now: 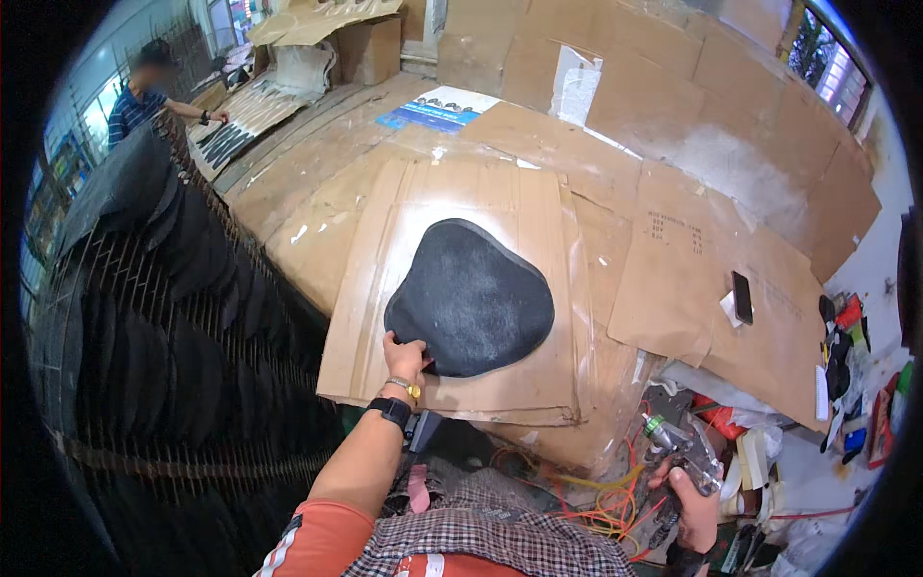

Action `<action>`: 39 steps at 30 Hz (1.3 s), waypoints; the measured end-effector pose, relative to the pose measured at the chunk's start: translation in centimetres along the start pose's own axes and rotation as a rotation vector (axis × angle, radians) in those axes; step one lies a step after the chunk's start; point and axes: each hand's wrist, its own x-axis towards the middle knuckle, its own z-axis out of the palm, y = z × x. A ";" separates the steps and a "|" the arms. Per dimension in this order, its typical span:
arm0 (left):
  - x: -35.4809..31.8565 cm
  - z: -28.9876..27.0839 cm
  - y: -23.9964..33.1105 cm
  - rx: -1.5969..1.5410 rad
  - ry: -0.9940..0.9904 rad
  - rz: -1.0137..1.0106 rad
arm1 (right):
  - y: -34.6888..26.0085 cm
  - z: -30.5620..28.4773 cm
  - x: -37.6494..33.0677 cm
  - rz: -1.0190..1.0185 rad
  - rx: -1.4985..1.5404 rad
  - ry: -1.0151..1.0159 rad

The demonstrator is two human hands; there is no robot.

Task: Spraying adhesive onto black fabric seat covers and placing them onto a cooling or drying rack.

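A black, rounded three-lobed pad point(471, 293) with a dusty grey sheen lies flat on a cardboard sheet point(375, 240). My left hand point(407, 358) grips its near-left edge, fingers bent at the rim. A yellow watch and a black band circle that wrist. Low on the right, my right hand point(694, 500) is wrapped round a spray gun point(685, 450), apart from the pad. The gun's green-ringed nozzle points up and to the left. Part of its grip is hidden by my fingers.
To the left stands a tall wire rack point(144, 327) holding several black pads. A phone point(741, 297) rests on cardboard at the right. Orange and yellow hoses point(615, 490) tangle below the table. A person point(144, 96) works at the far left. Cardboard panels point(673, 77) line the back.
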 end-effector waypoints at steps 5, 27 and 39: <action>1.9 3.5 4.9 -0.323 -0.595 -0.095 | -1.2 0.0 -0.4 -0.003 0.030 -0.044; -8.2 -7.6 30.2 -0.828 -0.658 0.620 | -3.0 0.4 0.6 -0.091 -0.098 -0.149; -6.7 -16.9 25.8 -0.917 -0.592 0.673 | -3.4 1.2 -0.3 0.080 -0.168 -0.525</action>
